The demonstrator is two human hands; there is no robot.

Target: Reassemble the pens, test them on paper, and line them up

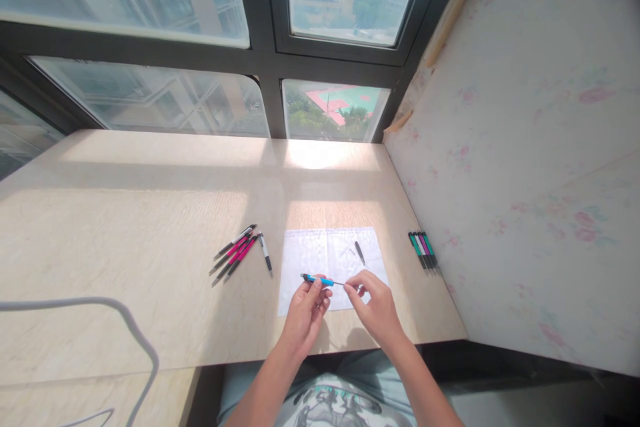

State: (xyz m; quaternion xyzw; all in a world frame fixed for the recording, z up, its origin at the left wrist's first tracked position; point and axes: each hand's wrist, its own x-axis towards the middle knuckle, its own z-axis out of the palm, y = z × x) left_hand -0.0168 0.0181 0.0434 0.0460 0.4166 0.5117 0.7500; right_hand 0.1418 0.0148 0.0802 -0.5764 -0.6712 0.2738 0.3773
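My left hand [306, 310] pinches a blue pen barrel [317, 279] over a white sheet of paper [320, 255] on the pale wooden desk [150, 213]. My right hand [373, 300] pinches the thin refill [339, 283] sticking out of the barrel's right end. A dark pen tip piece [359, 252] lies on the paper, with a small part [351, 251] beside it.
Several pink, black and white pens [239, 252] lie left of the paper. A row of assembled pens [423, 249] lies at the desk's right edge by the flowered wall [525, 180]. A white cable [125, 327] loops at the lower left. Windows stand behind the desk.
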